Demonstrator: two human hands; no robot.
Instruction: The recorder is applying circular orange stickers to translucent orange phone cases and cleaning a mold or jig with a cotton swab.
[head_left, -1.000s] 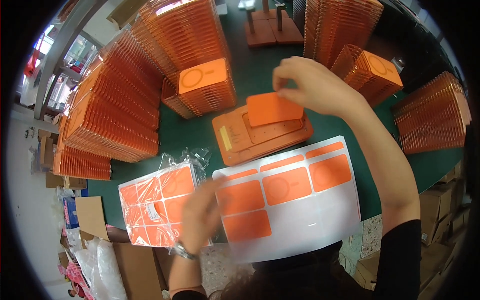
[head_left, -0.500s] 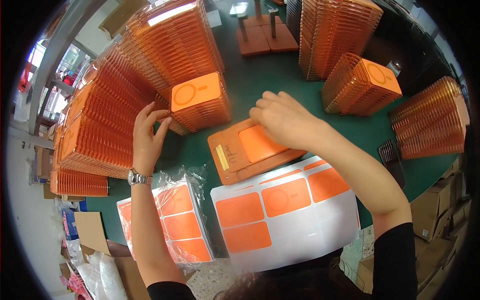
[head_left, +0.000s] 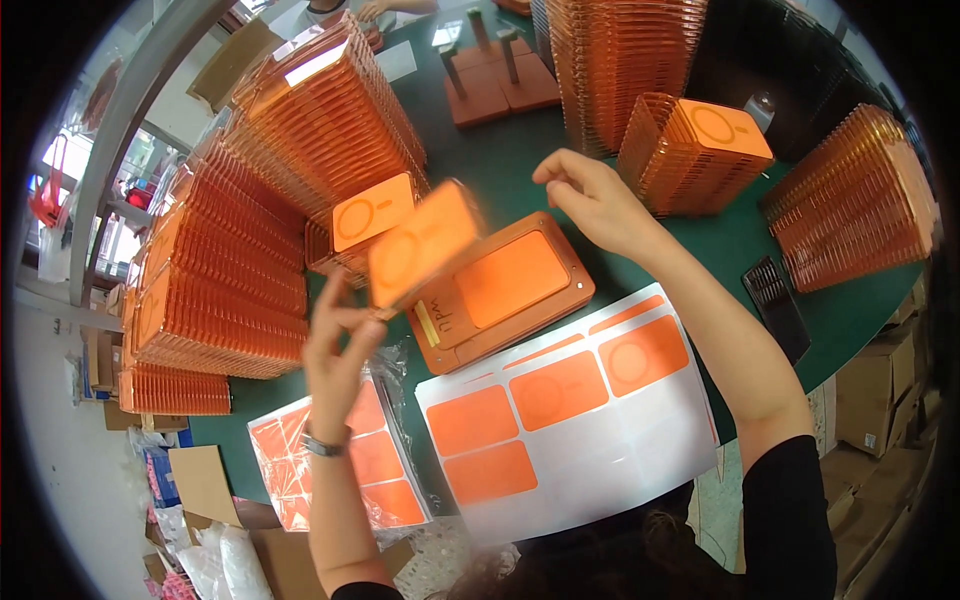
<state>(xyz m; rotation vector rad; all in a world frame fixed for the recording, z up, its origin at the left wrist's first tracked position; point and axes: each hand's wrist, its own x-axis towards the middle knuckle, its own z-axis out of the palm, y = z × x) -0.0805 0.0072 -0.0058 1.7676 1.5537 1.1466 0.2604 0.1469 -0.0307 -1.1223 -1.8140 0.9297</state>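
Note:
Blurred by motion, an orange phone case (head_left: 425, 245) with a ring and short bar on its face is tilted in the air, its lower left corner between the fingers of my left hand (head_left: 340, 350). The case overlaps the left end of a brown jig block (head_left: 560, 285). In the jig's recess lies a plain orange panel (head_left: 515, 278). Beyond the jig's far right corner, my right hand (head_left: 600, 205) hovers with curled fingers, a gap between thumb and forefinger, and nothing visible in it. Just behind the held case is a short stack of similar cases (head_left: 372, 212).
Tall case stacks (head_left: 330, 110) line the left; others (head_left: 625, 70) stand at the back right. Orange sticker sheets (head_left: 590, 450) lie in front of the jig, a bagged pack (head_left: 375, 455) left of them. A dark phone (head_left: 775, 310) lies right. Another person's hand (head_left: 385, 8) shows at the far edge.
My left hand has come away from the short stack with a case, moving right and nearer. My right hand has lifted off the jig to the right, exposing its orange panel. The view has shifted.

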